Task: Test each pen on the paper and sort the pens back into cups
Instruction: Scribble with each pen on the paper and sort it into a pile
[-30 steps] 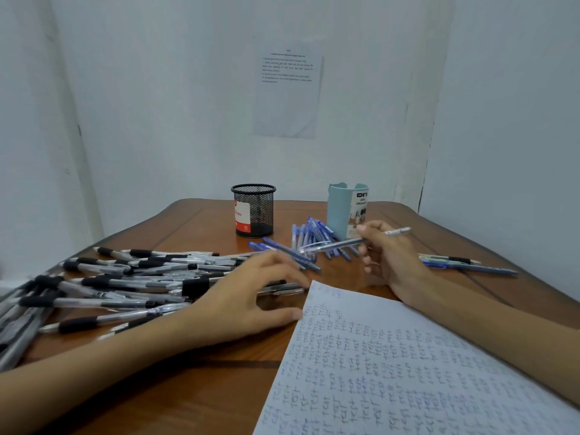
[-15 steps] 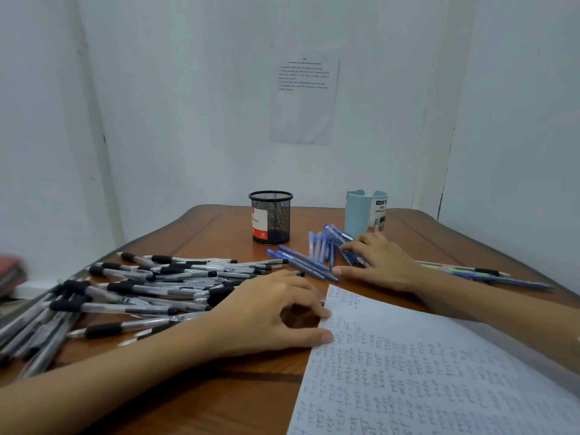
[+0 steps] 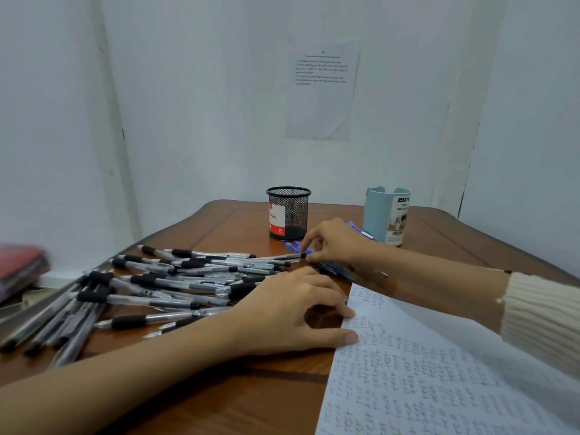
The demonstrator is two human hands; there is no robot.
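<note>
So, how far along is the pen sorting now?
Done: the paper is full of test scribbles, and some blue pens lie apart by the light blue cup. In hand: the right hand pinches the end of one black pen; the left hand rests on the paper's edge. Left: the black pen pile lies loose, and no pens stick out of that cup or the mesh cup.

Right hand pinches a black pen — left hand touches the paper.

Label on black mesh cup reading "Pens" and "40", blue cup printed "DIY", paper covered with handwritten "test"
</note>
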